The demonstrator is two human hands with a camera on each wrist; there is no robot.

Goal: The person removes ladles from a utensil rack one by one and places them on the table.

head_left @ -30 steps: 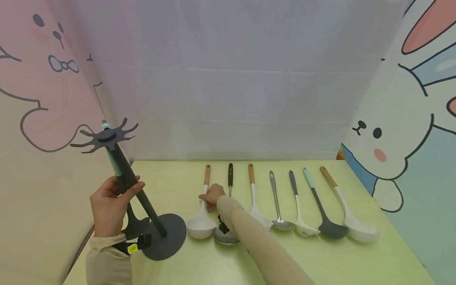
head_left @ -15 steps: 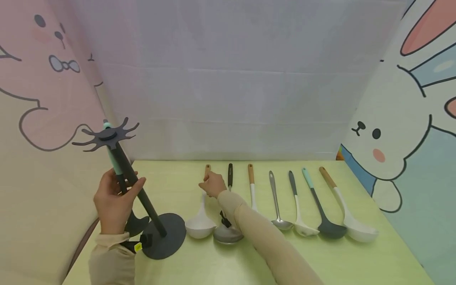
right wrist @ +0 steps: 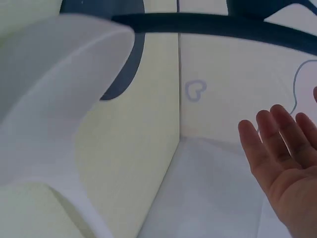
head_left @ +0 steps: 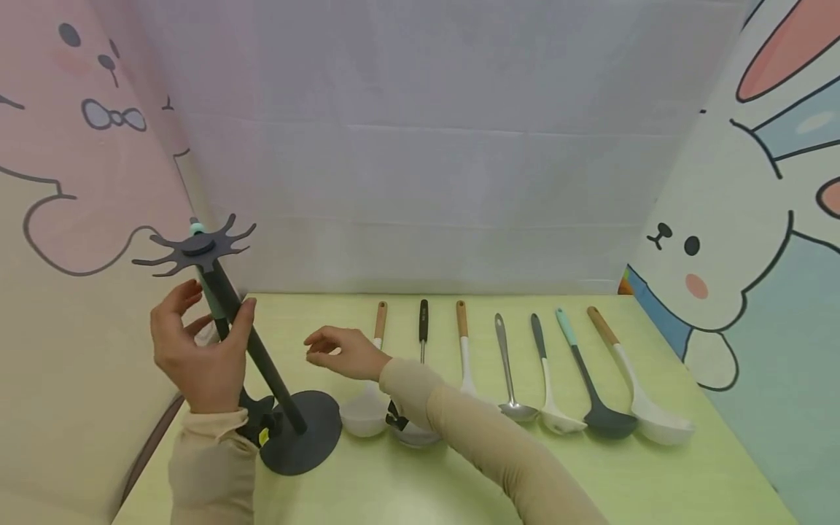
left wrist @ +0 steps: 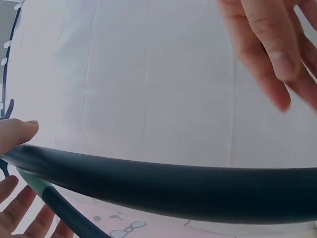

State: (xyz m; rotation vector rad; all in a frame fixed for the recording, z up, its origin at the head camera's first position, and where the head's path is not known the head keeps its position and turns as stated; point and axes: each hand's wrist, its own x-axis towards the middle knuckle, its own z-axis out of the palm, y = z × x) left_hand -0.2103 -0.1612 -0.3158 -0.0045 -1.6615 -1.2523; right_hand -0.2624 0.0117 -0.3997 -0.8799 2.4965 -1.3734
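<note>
A dark utensil stand rises at the left, with a tilted-looking pole [head_left: 265, 364], a crown of hooks [head_left: 197, 248] and a round base [head_left: 311, 445]. Behind the pole hangs a dark ladle with a mint handle [head_left: 211, 300]. My left hand [head_left: 197, 357] is around this pair, its thumb at the pole and its fingers spread loosely near the ladle handle; in the left wrist view the fingers [left wrist: 29, 215] look apart from it. My right hand [head_left: 348, 354], empty and relaxed, hovers between the stand and the nearest white ladle with a wooden handle [head_left: 380, 321], partly covering that ladle.
Farther right lie several ladles in a row: a black-handled steel one [head_left: 424, 321], a white one [head_left: 463, 321], a plain steel one [head_left: 505, 354], a grey-handled white one [head_left: 539, 335], a mint-handled dark one [head_left: 610, 423] and another white one [head_left: 663, 423]. Fabric walls enclose the table.
My right hand has moved from the nearest white ladle's handle leftward toward the stand, its fingers loosening. My left hand has spread its fingers and shifted slightly up. The ladles stay put.
</note>
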